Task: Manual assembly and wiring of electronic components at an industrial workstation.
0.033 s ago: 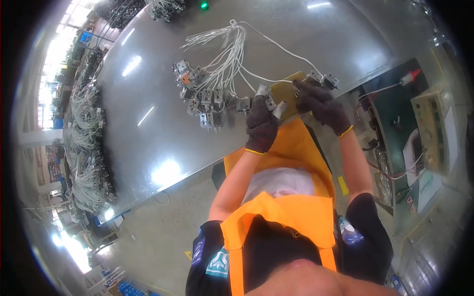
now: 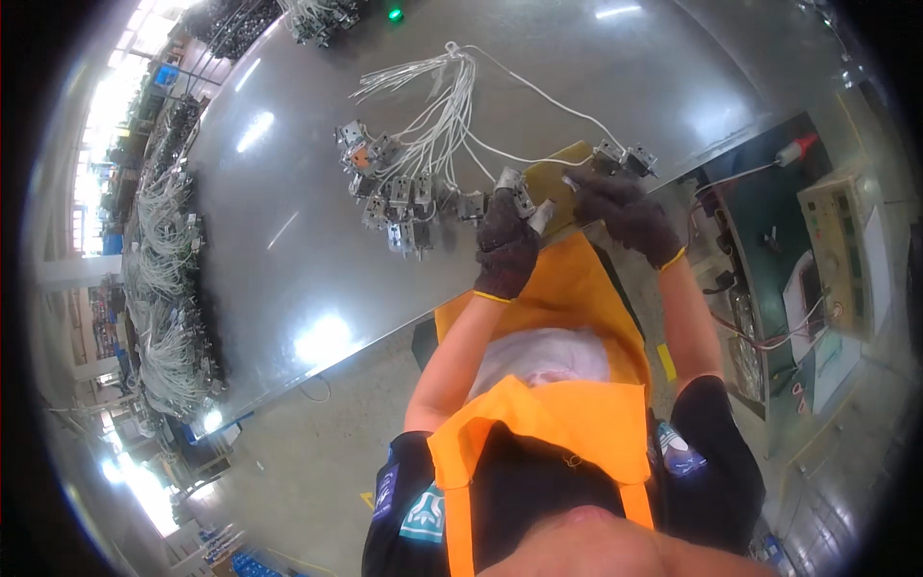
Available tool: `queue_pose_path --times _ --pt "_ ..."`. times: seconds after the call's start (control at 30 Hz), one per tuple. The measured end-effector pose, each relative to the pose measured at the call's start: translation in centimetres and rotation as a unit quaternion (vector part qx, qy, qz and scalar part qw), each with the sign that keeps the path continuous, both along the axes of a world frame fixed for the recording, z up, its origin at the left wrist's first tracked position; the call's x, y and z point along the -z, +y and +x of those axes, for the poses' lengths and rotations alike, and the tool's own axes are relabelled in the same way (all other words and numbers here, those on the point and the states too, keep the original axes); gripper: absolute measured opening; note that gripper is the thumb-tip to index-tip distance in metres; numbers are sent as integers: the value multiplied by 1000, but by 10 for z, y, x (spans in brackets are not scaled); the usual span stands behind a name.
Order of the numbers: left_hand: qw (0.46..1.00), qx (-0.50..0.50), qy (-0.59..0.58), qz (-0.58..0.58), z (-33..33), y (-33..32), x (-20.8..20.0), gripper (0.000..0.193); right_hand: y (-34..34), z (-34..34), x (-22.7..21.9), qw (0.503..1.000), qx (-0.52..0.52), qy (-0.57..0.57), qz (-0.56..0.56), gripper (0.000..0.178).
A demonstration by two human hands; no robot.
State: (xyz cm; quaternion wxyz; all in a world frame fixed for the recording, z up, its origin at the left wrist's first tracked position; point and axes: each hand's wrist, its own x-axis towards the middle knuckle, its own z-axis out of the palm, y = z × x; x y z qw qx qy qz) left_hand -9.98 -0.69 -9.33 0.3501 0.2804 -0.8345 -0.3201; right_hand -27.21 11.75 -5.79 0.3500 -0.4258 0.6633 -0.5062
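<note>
Metal housing (image 2: 523, 198) is pinched by left hand (image 2: 507, 240) fingers; right hand (image 2: 630, 213) fingers can't really be read. White cables (image 2: 464, 108) could get snagged if it's yanked.

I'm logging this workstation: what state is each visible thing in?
Left gloved hand: at a metal component, grip unclear
Right gloved hand: fingers pointing left, grip unclear
White cables: bunched near the top, spread below
Metal component cluster: cables running to it
Green light: lit
Orange apron: worn
</note>
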Motion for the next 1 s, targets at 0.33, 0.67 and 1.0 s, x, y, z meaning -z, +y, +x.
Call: queue_pose_path --times 0.33,0.67,1.0 --pt "999 42 10 18 -11 -5 -5 58 3 28 -15 935 -14 349 -58 28" --pt "992 98 -66 -54 -18 -18 11 50 -24 37 -4 837 -120 513 149 23" --pt "991 83 -63 -87 -15 -15 7 56 -23 50 -10 847 -22 527 62 18"
